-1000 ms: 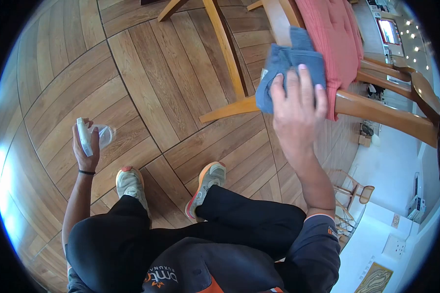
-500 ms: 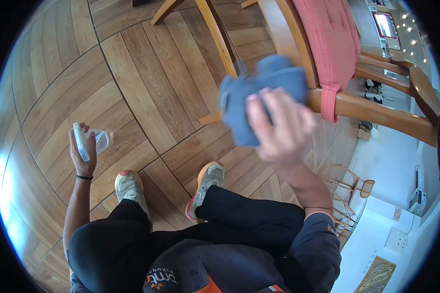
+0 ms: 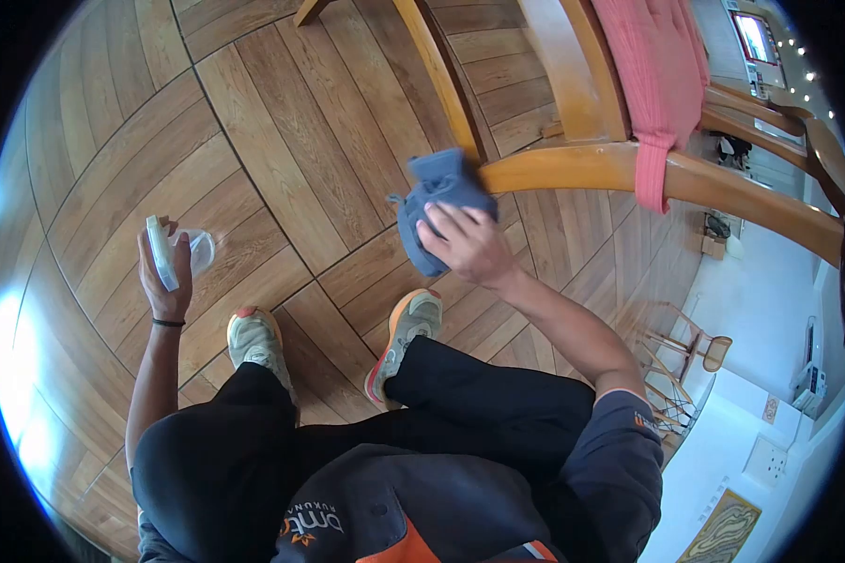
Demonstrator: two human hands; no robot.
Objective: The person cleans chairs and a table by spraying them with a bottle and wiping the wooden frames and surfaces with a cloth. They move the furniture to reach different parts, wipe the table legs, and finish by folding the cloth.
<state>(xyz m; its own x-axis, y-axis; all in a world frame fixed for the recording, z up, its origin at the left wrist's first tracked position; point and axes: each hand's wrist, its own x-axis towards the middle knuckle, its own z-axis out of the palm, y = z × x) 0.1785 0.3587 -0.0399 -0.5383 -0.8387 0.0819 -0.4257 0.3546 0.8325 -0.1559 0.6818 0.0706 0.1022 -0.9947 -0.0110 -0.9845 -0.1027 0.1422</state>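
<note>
My right hand (image 3: pixel 469 246) grips a bunched blue-grey cloth (image 3: pixel 441 192), its fingers spread over the top. The cloth is at the lower end of a wooden chair leg (image 3: pixel 573 167), where the leg meets another wooden bar (image 3: pixel 441 80); whether it touches the wood is hard to tell. Off to the left, my left hand (image 3: pixel 167 286) is wrapped round what looks like a spray bottle (image 3: pixel 162 251), with a long whitish head and a clear body, held above the floor.
A pink cushion (image 3: pixel 652 70) is tied to the chair at the upper right. My two shoes rest on the wood-patterned tile floor (image 3: pixel 282 150). Farther off are another wooden chair (image 3: pixel 690 342), a small cardboard box (image 3: pixel 714 247) and a white wall (image 3: pixel 751 310).
My right hand has moved left and slightly down with the cloth, from over the chair's side to the leg's end. The left hand stays nearly in place, still holding the bottle.
</note>
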